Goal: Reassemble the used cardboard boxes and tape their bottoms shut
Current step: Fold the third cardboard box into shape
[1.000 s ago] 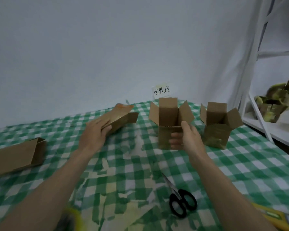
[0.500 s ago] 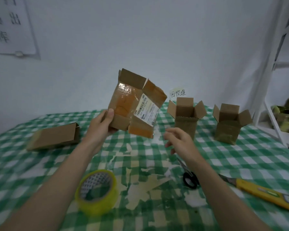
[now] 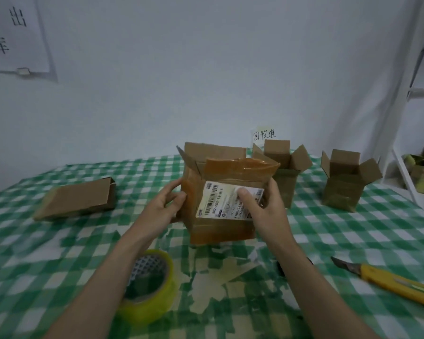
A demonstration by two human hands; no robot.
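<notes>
A brown cardboard box (image 3: 220,226) with old tape and a white shipping label stands opened out in the middle of the table, its top flaps up. My left hand (image 3: 165,206) grips its left side. My right hand (image 3: 267,206) holds its right side, thumb pressed on the label. A yellow tape roll (image 3: 148,287) lies near my left forearm. A flattened box (image 3: 76,199) lies at the left. Two assembled boxes, one (image 3: 283,167) behind my right hand and one (image 3: 345,182) further right, stand with flaps open.
A yellow utility knife (image 3: 387,280) lies at the right, blade out. The table has a green checked cloth (image 3: 353,236) with tape scraps on it. A white shelf frame (image 3: 402,94) stands at the right. A small paper sign (image 3: 263,134) sits behind the boxes.
The box was held up flat in my left hand alone; now it is opened out, lower and nearer the table, with both hands holding its sides.
</notes>
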